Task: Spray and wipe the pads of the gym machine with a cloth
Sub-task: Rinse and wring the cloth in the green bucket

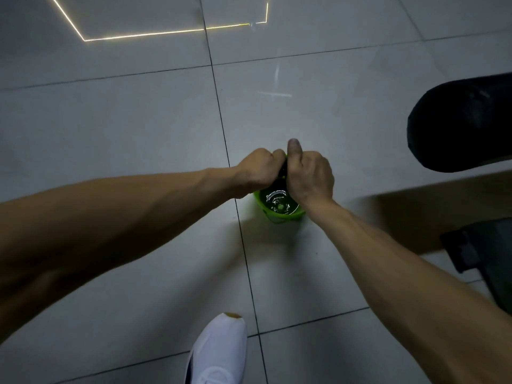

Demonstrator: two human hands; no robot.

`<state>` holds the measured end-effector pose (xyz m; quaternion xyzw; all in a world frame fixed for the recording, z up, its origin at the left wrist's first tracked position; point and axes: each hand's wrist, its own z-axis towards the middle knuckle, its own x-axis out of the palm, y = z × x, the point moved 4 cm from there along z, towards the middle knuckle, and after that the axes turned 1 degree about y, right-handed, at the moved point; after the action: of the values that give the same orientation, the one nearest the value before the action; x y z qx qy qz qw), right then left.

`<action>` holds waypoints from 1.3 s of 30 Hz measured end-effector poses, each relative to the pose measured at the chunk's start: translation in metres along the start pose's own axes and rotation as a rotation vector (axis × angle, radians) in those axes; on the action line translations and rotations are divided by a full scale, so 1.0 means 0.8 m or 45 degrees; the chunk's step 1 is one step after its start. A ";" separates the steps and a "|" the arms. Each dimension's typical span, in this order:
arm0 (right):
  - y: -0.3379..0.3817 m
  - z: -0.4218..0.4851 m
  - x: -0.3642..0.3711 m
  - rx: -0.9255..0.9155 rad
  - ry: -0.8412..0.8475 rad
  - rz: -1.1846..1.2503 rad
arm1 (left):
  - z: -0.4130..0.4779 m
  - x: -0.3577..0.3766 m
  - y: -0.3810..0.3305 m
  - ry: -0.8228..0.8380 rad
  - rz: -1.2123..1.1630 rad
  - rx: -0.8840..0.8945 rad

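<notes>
- Green bucket [279, 215] holding water stands on the tiled floor [110, 120], centre frame.
- Left hand [257, 170] and right hand [310, 177] both clench a dark cloth [280, 177] just above it.
- Black pad [465, 123] sits at the right edge.

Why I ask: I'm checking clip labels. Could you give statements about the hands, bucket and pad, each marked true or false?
1. The left hand and right hand both grip a dark cloth over the green bucket. True.
2. The bucket is dry. False: water glints inside it.
3. The bucket stands on the black pad. False: it stands on the tiled floor, apart from the pad.
4. A white shoe shows below. True.
</notes>
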<state>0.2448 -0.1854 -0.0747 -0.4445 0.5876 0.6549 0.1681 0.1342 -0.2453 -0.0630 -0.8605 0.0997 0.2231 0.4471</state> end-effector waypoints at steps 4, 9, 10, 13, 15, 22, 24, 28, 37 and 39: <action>0.002 0.004 -0.004 -0.117 0.002 -0.162 | 0.011 0.009 0.014 0.102 -0.101 -0.185; 0.001 0.013 -0.001 -0.213 -0.057 -0.264 | 0.012 0.009 0.010 0.221 -0.188 -0.343; 0.000 0.015 0.000 -0.236 -0.077 -0.279 | 0.011 0.009 0.009 0.230 -0.194 -0.375; -0.002 0.017 0.002 -0.273 -0.121 -0.306 | 0.011 0.012 0.007 0.278 -0.211 -0.474; -0.004 0.018 0.001 -0.208 -0.101 -0.293 | 0.007 0.014 0.002 0.293 -0.236 -0.529; -0.020 0.018 -0.004 0.240 0.201 0.225 | 0.006 0.020 -0.014 0.090 -0.444 -0.370; -0.016 0.006 -0.013 0.195 0.132 0.326 | 0.002 0.015 -0.012 -0.045 -0.477 -0.259; -0.021 -0.015 0.000 0.403 0.194 0.551 | -0.020 0.019 -0.013 -0.074 -0.622 -0.436; 0.083 -0.088 -0.161 0.860 0.080 1.407 | -0.149 -0.063 -0.140 -0.237 -1.164 -0.582; 0.123 -0.108 -0.229 0.869 0.071 1.416 | -0.201 -0.090 -0.186 -0.158 -1.179 -0.638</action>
<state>0.3058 -0.2344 0.1369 -0.0128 0.9090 0.4090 -0.0795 0.1735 -0.2918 0.1598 -0.8800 -0.3736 0.0700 0.2847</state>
